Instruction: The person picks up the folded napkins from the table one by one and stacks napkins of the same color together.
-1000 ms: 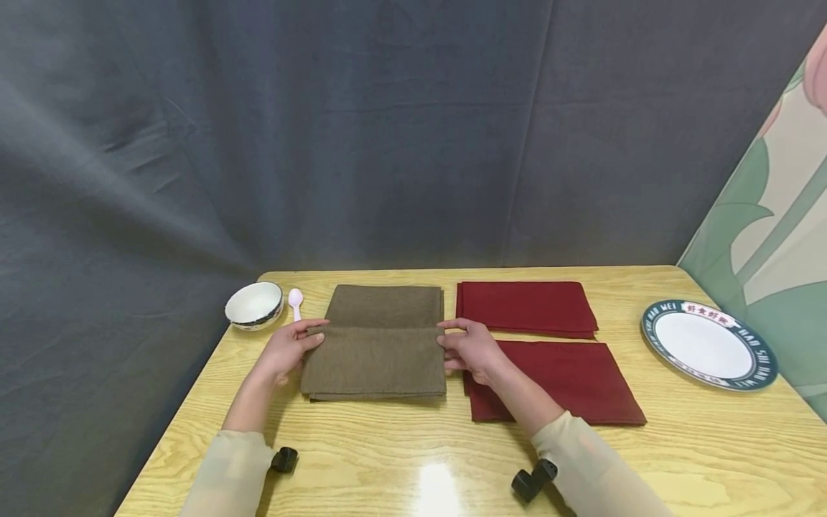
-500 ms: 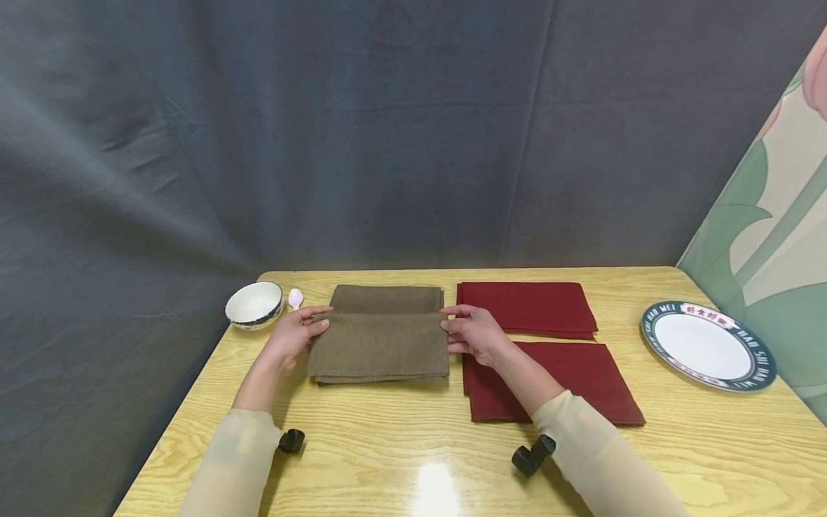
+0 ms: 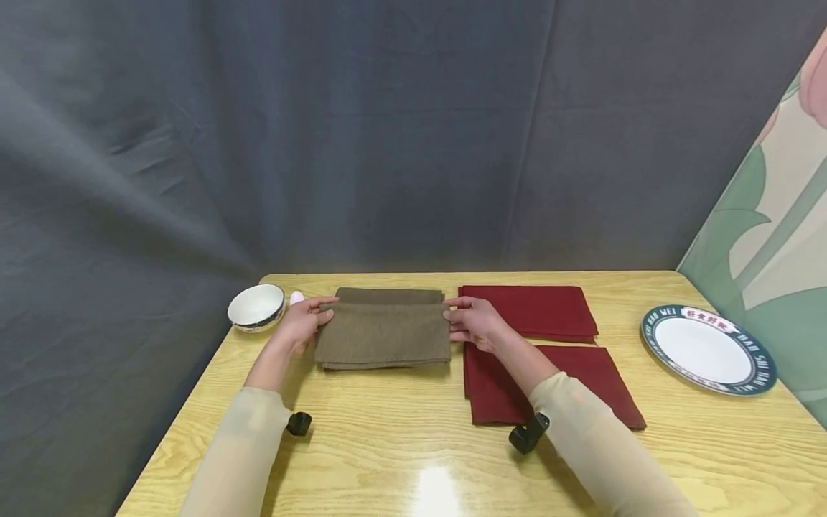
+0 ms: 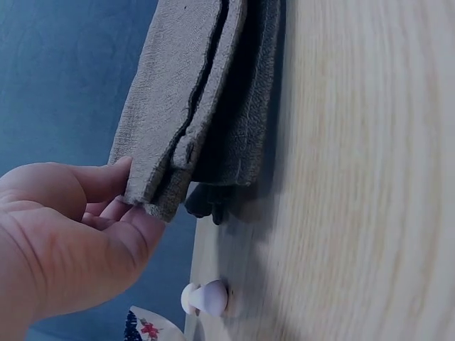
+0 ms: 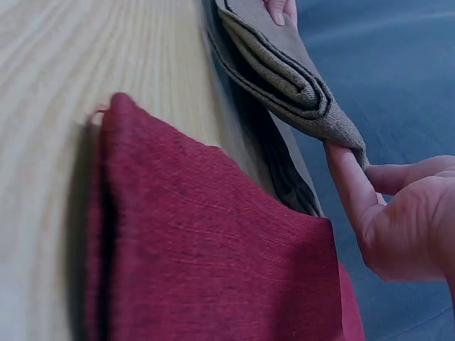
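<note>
Two hands hold one brown cloth (image 3: 384,330), one at each short end. The cloth lies folded on the tabletop (image 3: 400,459) with its long axis running left to right, so the left hand (image 3: 302,321) has its left end and the right hand (image 3: 474,321) its right end, both at the far corners. The free folded edge they hold sits just short of the cloth's far edge, where a narrow strip of the lower layer shows.

In the left wrist view the left hand (image 4: 67,234) pinches the stacked layers of the brown cloth (image 4: 188,92) between thumb and fingers, lifted slightly off the wood. In the right wrist view the right hand (image 5: 398,213) pinches the rolled fold of the cloth (image 5: 284,71) the same way. Each grip is narrow, closed on the fabric. Neither hand is nearer; they sit level.

Counted, there are two dark red cloths: one far red cloth (image 3: 526,311) just right of the brown one, and one near red cloth (image 3: 568,384) under the right forearm. One white bowl (image 3: 255,306) stands at far left, with one small pale spoon (image 3: 296,297) between it and the left hand. One plate (image 3: 707,348) with a dark rim lies at far right, well apart from the cloths.
</note>
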{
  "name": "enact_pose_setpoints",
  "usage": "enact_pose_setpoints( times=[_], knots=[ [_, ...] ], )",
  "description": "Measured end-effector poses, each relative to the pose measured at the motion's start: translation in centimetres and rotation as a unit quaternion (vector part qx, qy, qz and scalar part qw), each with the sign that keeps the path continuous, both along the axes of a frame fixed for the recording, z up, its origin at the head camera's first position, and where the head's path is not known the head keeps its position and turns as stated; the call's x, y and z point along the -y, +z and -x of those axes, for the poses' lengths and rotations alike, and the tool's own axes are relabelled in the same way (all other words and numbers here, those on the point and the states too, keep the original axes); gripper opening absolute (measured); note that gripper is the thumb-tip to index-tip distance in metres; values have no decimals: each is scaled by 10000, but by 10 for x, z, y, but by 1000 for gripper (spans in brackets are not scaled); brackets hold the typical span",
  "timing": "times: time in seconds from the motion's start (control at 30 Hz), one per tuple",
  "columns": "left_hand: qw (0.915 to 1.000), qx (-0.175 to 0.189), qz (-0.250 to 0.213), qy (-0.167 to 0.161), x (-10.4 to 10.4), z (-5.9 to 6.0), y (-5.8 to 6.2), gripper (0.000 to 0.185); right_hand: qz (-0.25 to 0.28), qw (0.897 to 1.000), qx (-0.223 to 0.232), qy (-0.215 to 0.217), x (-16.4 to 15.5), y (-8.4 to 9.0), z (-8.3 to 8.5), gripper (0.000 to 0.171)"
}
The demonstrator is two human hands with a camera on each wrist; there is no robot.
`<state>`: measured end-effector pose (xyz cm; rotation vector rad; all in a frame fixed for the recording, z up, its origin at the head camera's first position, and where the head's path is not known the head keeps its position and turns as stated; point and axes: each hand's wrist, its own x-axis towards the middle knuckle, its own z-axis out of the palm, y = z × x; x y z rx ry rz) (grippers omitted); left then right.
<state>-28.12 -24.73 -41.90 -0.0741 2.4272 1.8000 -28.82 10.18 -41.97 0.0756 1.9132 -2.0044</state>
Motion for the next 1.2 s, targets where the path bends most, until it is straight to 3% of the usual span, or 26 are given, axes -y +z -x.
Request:
enact_pose_setpoints(
  times=[0.23, 0.47, 0.8, 1.2],
  knots=[
    [9997, 166, -62, 176, 0, 10, 1, 44, 1, 10000, 68, 61, 1, 2, 9, 43],
    [9990, 128, 376, 189, -1, 18, 8, 43, -156, 9998, 107, -15, 0, 7, 16, 41],
    [9992, 307, 162, 205, 0, 26, 11, 43, -169, 9998, 55, 19, 4, 7, 28, 41],
    [9985, 292, -39, 462, -2, 36, 6, 43, -290, 9994, 134, 92, 9, 1, 41, 40]
  ],
)
